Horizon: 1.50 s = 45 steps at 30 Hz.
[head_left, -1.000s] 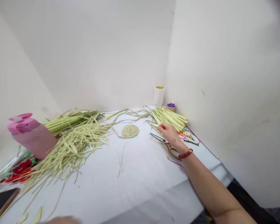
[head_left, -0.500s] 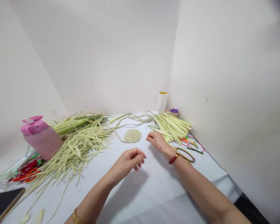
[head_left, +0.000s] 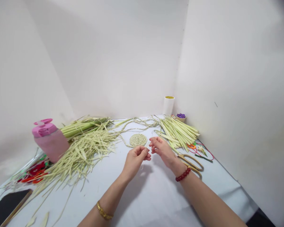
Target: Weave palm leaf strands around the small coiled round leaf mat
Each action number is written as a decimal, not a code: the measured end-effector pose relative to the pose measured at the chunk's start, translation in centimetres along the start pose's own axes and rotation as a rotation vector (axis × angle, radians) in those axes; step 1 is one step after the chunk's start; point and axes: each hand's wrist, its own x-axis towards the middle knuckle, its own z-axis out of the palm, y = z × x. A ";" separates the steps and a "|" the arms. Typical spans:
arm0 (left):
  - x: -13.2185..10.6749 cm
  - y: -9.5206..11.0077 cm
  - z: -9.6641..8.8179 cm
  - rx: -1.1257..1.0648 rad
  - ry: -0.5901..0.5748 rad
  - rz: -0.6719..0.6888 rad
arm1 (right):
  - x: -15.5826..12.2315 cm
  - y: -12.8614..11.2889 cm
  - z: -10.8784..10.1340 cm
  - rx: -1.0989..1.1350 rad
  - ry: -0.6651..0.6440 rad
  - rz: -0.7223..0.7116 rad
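Tabletop [head_left: 161, 201] held a round woven coaster [head_left: 138, 140] just far of both hands, the right hand [head_left: 162, 150] loosely open and nearer it, the left hand [head_left: 134, 160] curled, fingertips pressed together, whether on anything unclear.

On the left, a glossy pink plastic bottle [head_left: 50, 142] stands beside rough, matt strips of dried leaf [head_left: 82, 154]. Further off, a coiled plait [head_left: 138, 140] looks dry and fibrous. On the right, scissors [head_left: 191, 160] have smooth, shiny gold-toned metal handles, and a matt white sheet [head_left: 151, 201] covers the table.
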 end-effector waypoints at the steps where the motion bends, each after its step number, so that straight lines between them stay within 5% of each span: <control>1: 0.1 -0.2 0.0 -0.006 0.010 -0.001 | -0.1 0.4 0.1 0.016 -0.005 0.030; 5: 0.2 -0.7 -0.1 0.026 0.014 -0.007 | -0.4 1.5 0.5 0.001 -0.101 -0.001; 14: 0.2 -0.9 -0.7 -0.120 0.105 -0.140 | -0.9 1.0 0.3 -0.071 -0.044 -0.071; 23: -0.1 -0.9 -0.7 0.007 0.101 -0.022 | -1.2 1.1 0.2 0.156 -0.143 0.040; 28: -0.3 -1.0 -0.6 0.134 0.112 0.125 | -1.5 1.3 0.8 -0.069 -0.083 -0.069; 37: -0.5 -1.1 -0.4 0.104 0.155 0.162 | -2.4 1.4 1.2 -0.633 0.079 -0.387; 45: -0.6 -1.2 -0.4 0.161 0.173 0.155 | -2.6 1.8 1.3 -0.724 0.076 -0.481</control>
